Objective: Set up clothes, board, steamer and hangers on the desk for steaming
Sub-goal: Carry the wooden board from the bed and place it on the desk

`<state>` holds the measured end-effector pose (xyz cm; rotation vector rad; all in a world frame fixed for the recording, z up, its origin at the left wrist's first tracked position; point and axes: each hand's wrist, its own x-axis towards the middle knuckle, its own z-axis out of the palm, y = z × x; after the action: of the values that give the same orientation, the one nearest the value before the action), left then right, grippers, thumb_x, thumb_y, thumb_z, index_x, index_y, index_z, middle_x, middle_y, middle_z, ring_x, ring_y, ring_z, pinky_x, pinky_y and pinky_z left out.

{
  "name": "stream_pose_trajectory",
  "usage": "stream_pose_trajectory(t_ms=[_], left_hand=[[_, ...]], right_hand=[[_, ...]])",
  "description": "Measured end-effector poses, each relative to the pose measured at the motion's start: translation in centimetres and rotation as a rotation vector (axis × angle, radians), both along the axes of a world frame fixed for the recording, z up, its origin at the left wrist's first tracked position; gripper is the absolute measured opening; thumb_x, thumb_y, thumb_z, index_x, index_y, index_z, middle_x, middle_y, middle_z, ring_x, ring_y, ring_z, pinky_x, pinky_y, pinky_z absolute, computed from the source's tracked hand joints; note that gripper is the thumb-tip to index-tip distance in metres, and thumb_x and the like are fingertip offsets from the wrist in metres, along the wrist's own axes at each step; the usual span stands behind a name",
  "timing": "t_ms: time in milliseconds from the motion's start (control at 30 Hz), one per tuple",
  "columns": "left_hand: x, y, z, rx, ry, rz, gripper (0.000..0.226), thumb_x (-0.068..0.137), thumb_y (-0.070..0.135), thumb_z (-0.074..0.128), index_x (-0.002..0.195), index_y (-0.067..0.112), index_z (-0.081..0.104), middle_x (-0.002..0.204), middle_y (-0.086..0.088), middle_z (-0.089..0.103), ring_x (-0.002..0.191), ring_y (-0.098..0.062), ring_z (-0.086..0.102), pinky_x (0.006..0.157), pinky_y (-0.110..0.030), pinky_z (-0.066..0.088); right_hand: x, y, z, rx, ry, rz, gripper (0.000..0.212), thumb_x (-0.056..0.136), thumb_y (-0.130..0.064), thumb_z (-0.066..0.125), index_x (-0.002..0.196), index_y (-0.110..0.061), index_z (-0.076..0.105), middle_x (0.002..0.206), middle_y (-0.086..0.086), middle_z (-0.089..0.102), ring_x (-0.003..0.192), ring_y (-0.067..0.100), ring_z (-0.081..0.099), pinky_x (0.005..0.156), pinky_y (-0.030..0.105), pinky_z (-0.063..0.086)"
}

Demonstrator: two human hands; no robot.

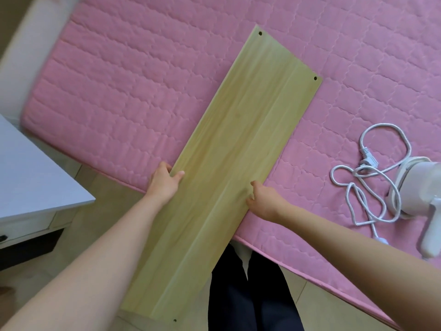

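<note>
**Board held over the bed edge, not yet on the surface**

Nearest, at 6 o'clock, the person's dark trousers point(253, 295) stand against the bed edge. The board point(226, 168) runs from about 7 o'clock near the body out to 1 o'clock, its far half lying over the pink mattress point(119, 91) and its near half hanging past the mattress edge above the floor point(102, 187).

The left hand point(163, 182) grips the board's left long edge, thumb on top and fingers point(164, 166) curled over the side. The right hand point(265, 199) holds the right long edge; its fingers point(253, 185) wrap round the rim, clenched on the board. Both holds sit near the middle of the length.

At 9 o'clock the white surface point(35, 177) shows one corner, well apart from the board. At 3 o'clock the steamer point(417, 192) lies on the mattress with its cord point(372, 177) looped loosely beside it, near the board's right edge but not touching. No clothes or hangers are in view.

Risks, as I judge them: the board is long and held only by its edges, so swinging it toward 9 o'clock could knock its near end into the trousers or its far end into the corner of the surface. A smooth face may slip through the fingers if it tilts. Dragging it rightward could snag the cord and tug the steamer off the bed
</note>
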<state>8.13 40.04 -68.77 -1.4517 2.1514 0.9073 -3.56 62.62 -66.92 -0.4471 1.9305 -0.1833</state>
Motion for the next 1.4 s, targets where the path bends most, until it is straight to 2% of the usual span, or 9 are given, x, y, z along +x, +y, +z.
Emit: stream_pose_trajectory(t_ms=[167,367,500,600,833,900,1033,1267,1400], left_hand=[[1.2,1.1,3.2,0.018,0.138,0.04,0.023,0.084,0.02,0.07,0.1,0.01,0.057,0.095,-0.011,0.063,0.093,-0.031,0.06,0.082,-0.037,0.046],[1.9,6.2,7.1,-0.139,0.269,0.063,0.021,0.087,0.016,0.066,0.103,0.008,0.055,0.094,-0.003,0.055,0.089,-0.022,0.049,0.074,-0.029,0.034],[2.6,9.9,9.0,-0.222,0.349,0.112,0.016,0.086,0.017,0.067,0.096,0.017,0.055,0.088,0.005,0.057,0.083,-0.021,0.053,0.067,-0.03,0.036],[2.9,12.3,10.0,-0.259,0.394,0.113,0.017,0.085,0.017,0.068,0.096,0.017,0.055,0.089,0.004,0.061,0.081,-0.023,0.057,0.066,-0.034,0.043],[3.3,15.6,10.8,-0.318,0.446,0.053,0.024,0.081,0.009,0.071,0.1,0.013,0.058,0.094,0.0,0.063,0.084,-0.025,0.06,0.063,-0.033,0.046],[3.7,16.1,11.0,-0.314,0.455,0.016,0.024,0.081,0.008,0.07,0.101,0.014,0.057,0.095,0.001,0.062,0.086,-0.025,0.059,0.063,-0.034,0.048],[3.8,17.6,12.2,-0.265,0.422,-0.031,0.023,0.082,0.01,0.068,0.097,0.017,0.053,0.093,0.003,0.058,0.086,-0.022,0.057,0.06,-0.037,0.049],[3.7,19.9,16.2,-0.136,0.374,0.042,0.024,0.082,0.006,0.067,0.086,0.019,0.047,0.087,0.005,0.056,0.082,-0.02,0.051,0.068,-0.036,0.046],[5.3,20.4,19.1,-0.134,0.395,0.03,0.022,0.082,0.004,0.067,0.085,0.018,0.05,0.087,0.007,0.056,0.08,-0.017,0.048,0.068,-0.033,0.045]], right_hand=[[-1.6,-0.2,4.0,-0.156,0.154,0.212,0.039,0.095,-0.014,0.039,0.131,-0.001,0.037,0.119,0.019,0.054,0.105,0.039,0.054,0.084,0.046,0.049],[-3.8,-2.2,8.6,-0.461,0.425,0.424,0.048,0.093,-0.006,0.041,0.141,-0.005,0.034,0.13,0.014,0.048,0.111,0.034,0.051,0.086,0.044,0.048],[-4.4,-3.7,10.2,-0.67,0.644,0.675,0.06,0.078,-0.001,0.053,0.137,0.001,0.042,0.14,0.02,0.044,0.133,0.044,0.034,0.11,0.05,0.034],[-4.6,-3.8,10.7,-0.664,0.713,0.844,0.062,0.075,-0.004,0.055,0.135,0.0,0.044,0.142,0.02,0.043,0.138,0.047,0.025,0.112,0.056,0.027],[-5.6,-2.2,9.6,-0.656,0.865,1.033,0.036,0.076,-0.003,0.064,0.112,-0.007,0.062,0.105,0.013,0.063,0.113,0.039,0.054,0.103,0.062,0.034],[-5.7,-1.6,9.8,-0.65,0.885,1.057,0.032,0.075,0.0,0.064,0.106,-0.009,0.061,0.097,0.01,0.06,0.098,0.035,0.056,0.104,0.062,0.032],[-5.6,-1.0,11.4,-0.582,0.902,1.101,0.042,0.054,0.012,0.061,0.092,-0.007,0.058,0.079,0.009,0.05,0.073,0.029,0.047,0.098,0.065,0.038],[-5.7,1.4,15.6,-0.547,0.853,1.192,0.049,0.046,0.005,0.066,0.091,-0.011,0.057,0.079,0.006,0.052,0.07,0.028,0.049,0.079,0.05,0.05],[-4.9,2.8,18.6,-0.594,0.784,1.206,0.043,0.057,-0.001,0.072,0.094,-0.015,0.055,0.082,0.001,0.05,0.071,0.023,0.047,0.057,0.035,0.044]])
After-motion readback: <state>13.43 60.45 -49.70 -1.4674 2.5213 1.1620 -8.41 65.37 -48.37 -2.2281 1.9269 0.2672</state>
